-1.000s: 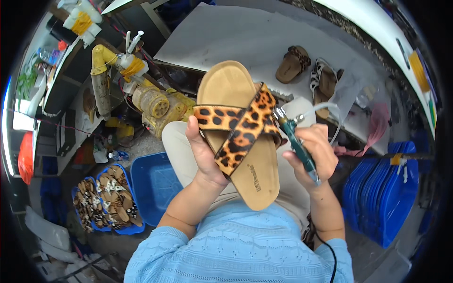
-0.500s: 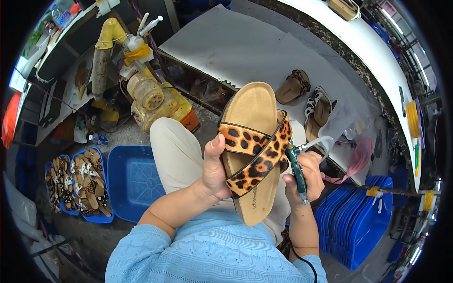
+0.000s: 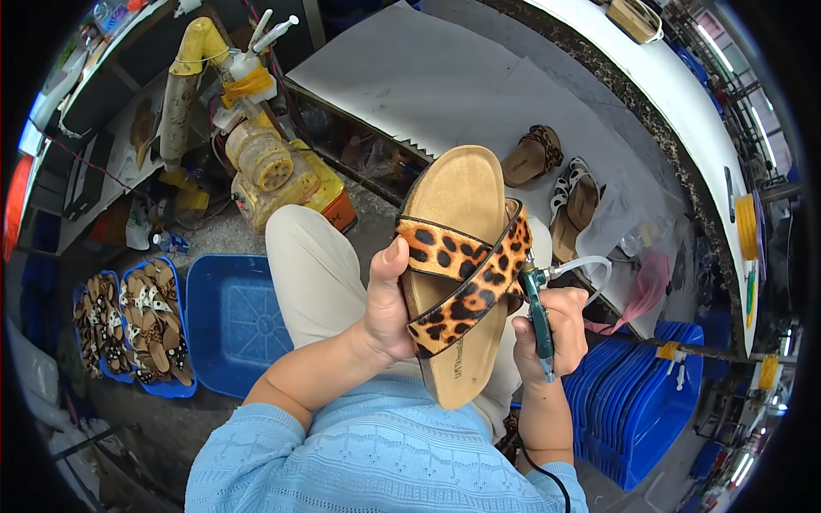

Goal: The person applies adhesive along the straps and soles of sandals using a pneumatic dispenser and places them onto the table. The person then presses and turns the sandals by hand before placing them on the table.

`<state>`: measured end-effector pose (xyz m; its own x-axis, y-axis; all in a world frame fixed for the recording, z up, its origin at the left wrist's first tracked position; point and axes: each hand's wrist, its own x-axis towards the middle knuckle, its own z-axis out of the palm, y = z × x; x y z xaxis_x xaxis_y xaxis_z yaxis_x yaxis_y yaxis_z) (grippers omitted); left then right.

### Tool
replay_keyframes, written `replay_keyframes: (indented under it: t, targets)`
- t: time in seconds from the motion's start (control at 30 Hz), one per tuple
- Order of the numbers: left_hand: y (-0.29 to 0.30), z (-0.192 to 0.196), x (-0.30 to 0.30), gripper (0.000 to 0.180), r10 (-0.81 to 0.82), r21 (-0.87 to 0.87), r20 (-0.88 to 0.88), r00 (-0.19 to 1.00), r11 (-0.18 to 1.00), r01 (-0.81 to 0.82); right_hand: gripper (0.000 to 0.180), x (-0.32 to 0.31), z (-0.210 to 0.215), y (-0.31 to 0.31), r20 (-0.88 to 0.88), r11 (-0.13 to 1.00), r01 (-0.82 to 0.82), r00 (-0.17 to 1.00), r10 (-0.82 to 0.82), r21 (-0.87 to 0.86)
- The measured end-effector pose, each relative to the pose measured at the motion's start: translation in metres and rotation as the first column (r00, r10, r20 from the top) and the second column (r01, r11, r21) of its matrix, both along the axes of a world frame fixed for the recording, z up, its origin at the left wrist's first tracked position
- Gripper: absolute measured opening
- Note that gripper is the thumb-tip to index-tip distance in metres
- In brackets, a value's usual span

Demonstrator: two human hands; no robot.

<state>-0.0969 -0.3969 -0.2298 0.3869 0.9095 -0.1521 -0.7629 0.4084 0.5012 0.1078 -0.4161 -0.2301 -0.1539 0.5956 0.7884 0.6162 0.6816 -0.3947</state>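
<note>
A sandal with a tan cork-coloured footbed and crossed leopard-print straps [image 3: 479, 303] is held up in front of my lap. My left hand [image 3: 389, 312] grips it by its left side, thumb against the edge of the strap and fingers hidden underneath. My right hand [image 3: 560, 333] is wrapped round a green pen-like hand tool [image 3: 540, 323] with a metal tip and a whitish hose [image 3: 590, 262]. The tip is at the right edge of the straps; whether it touches them I cannot tell. A black cord runs down along my right forearm.
Two blue crates of sandals [image 3: 175, 376] and a blue tub [image 3: 244, 342] stand at left. Nested blue tubs [image 3: 658, 402] are at right. Other sandals [image 3: 534, 158] lie on a grey sheet [image 3: 445, 85] ahead. A yellow-stained machine [image 3: 265, 167] stands at upper left.
Both hands keep their hold, and the sandal stays almost in place. The tool has turned slightly, and its hose now arcs more to the right. The surroundings shift a little in view.
</note>
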Motion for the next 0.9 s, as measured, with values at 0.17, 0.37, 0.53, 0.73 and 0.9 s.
replay_keyframes:
  t: [0.17,0.37,0.53,0.73,0.9]
  targets:
    - [-0.001,-0.006,0.005,0.081,0.019,-0.042,0.426,0.905,0.999,-0.001,0.038,-0.001,0.004,-0.004,-0.005,1.000,0.015,1.000,-0.015,-0.011]
    - [0.006,-0.002,0.001,0.083,0.033,-0.128,0.392,0.919,0.992,0.019,0.032,-0.001,0.015,-0.004,-0.040,0.997,-0.013,0.999,0.010,-0.071]
    - [0.014,0.007,0.003,0.101,0.050,-0.142,0.218,0.975,0.990,-0.019,0.033,-0.003,0.022,-0.007,-0.051,0.993,0.000,0.999,-0.007,-0.120]
    - [0.021,0.016,0.016,0.106,-0.107,-0.042,0.512,0.852,0.988,0.150,0.035,0.003,0.022,-0.007,-0.079,0.991,0.036,0.996,-0.046,-0.126]
    - [0.022,0.013,0.018,0.115,-0.138,-0.032,0.507,0.851,0.983,0.179,0.036,0.005,0.017,-0.008,-0.122,0.992,0.045,0.991,-0.060,-0.121]
